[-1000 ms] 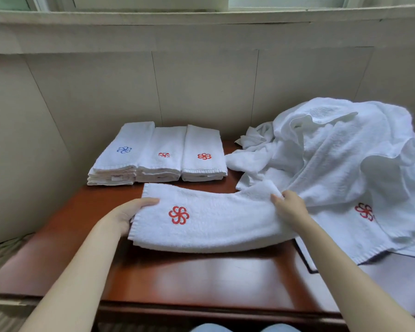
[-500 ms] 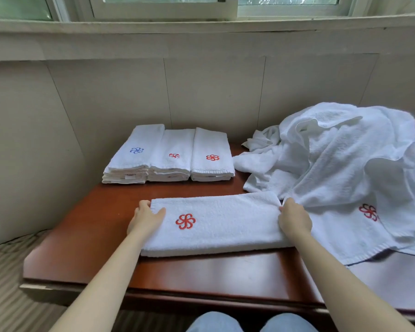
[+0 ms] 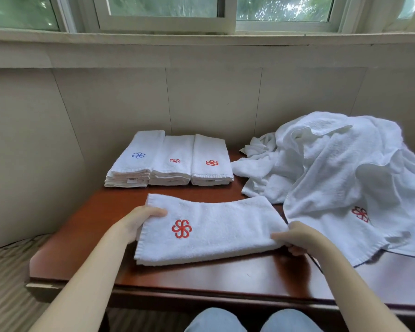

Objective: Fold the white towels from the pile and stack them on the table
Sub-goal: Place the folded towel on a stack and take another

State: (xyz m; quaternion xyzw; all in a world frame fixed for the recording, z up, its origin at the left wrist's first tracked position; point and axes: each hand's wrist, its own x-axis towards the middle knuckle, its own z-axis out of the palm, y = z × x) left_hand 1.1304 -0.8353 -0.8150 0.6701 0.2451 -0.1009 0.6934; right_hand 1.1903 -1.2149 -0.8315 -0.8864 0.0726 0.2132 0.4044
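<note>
- Across the near half of the reddish-brown table lies a long folded towel, white, set crosswise, with a red pinwheel emblem facing up near its left end.
- The left hand grips the towel's left end: the thumb lies on top and the fingers are tucked out of sight under the edge.
- The right hand pinches the right end, with the thumb on top and the fingers curled beneath.
- The two hands are well apart, one clamped on each end of the same towel.
- Whether the towel is lifted clear of the wood or resting on it cannot be told.
- At the far edge, against the wall, three stacks of folded towels stand side by side, touching.
- The left stack is the tallest and shows a blue emblem; the middle stack and the right stack each show a red one.
- On the right a pile of unfolded towels is heaped up and spills toward the near edge, just beside the right hand.
- A red emblem shows on the pile's lower fold.
- Above the wall runs a window with greenery behind the glass.
- The person's knees, in light blue fabric, show at the bottom edge.
</note>
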